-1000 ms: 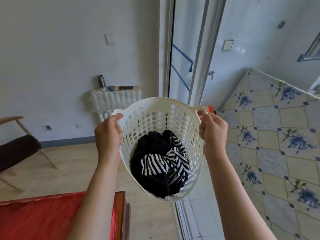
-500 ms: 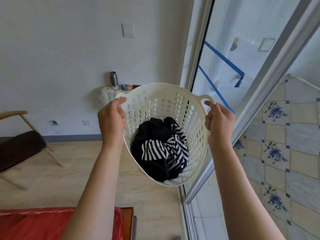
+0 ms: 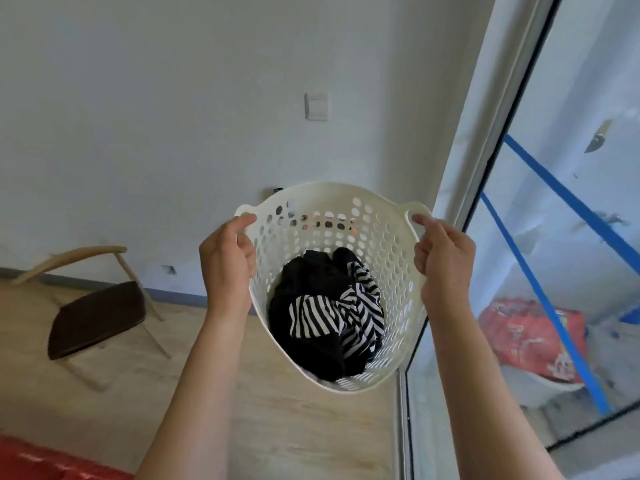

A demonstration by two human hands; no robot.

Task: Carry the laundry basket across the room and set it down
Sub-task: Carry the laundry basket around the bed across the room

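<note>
A white perforated laundry basket (image 3: 391, 258) hangs in the air in front of me, tilted so its opening faces me. Inside lie black and black-and-white striped clothes (image 3: 329, 317). My left hand (image 3: 227, 261) grips the basket's left handle and my right hand (image 3: 443, 261) grips its right handle. Both arms stretch out forward, and the basket is above a light wooden floor (image 3: 294, 420).
A wooden chair with a dark seat (image 3: 97, 317) stands at the left by the white wall. A glass sliding door with blue tape (image 3: 554, 254) fills the right side, its frame (image 3: 403, 427) just right of the basket. A red surface (image 3: 41, 462) shows at the bottom left.
The view has swung left and forward: the tiled balcony wall has gone out of sight, the glass door now fills the right, the chair is nearer. Both hands keep the same hold on the basket.
</note>
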